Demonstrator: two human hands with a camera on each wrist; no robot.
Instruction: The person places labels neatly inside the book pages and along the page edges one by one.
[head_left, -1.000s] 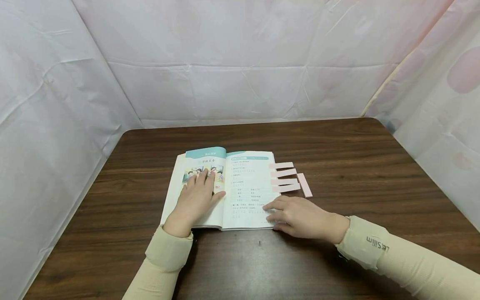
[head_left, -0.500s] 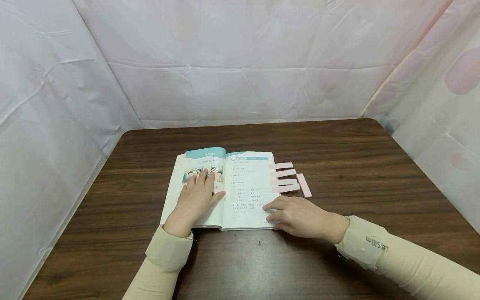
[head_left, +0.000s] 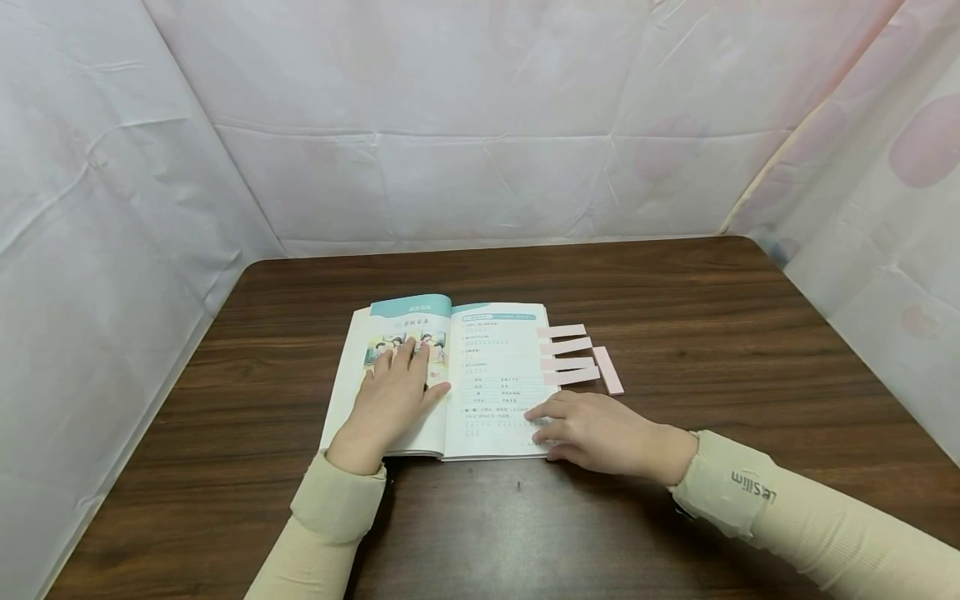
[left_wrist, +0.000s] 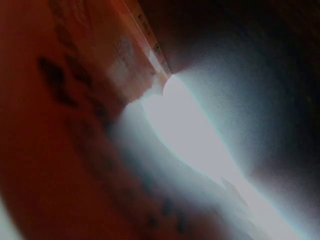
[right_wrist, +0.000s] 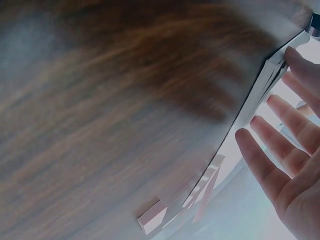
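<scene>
An open book [head_left: 491,367] lies on the table, with a teal-headed, illustrated left page and printed text on the right. My left hand [head_left: 386,404] rests on the left page, fingers spread over the picture. At the lower right corner of the book, my right hand [head_left: 600,429] rests with loosely bent fingers touching the page; nothing is held. Several pale pink sticky tabs [head_left: 567,346] jut out from the right page's edge. Just beyond them lies a pink pad of sticky notes [head_left: 608,371]. The left wrist view is too dark and glaring to show the hand clearly.
The dark wood-grain table [head_left: 712,325] has rounded far corners. Whitish hanging sheets [head_left: 480,167] with faint pink spots enclose it at the back and both sides. Cream cuffs [head_left: 341,500] cover both wrists.
</scene>
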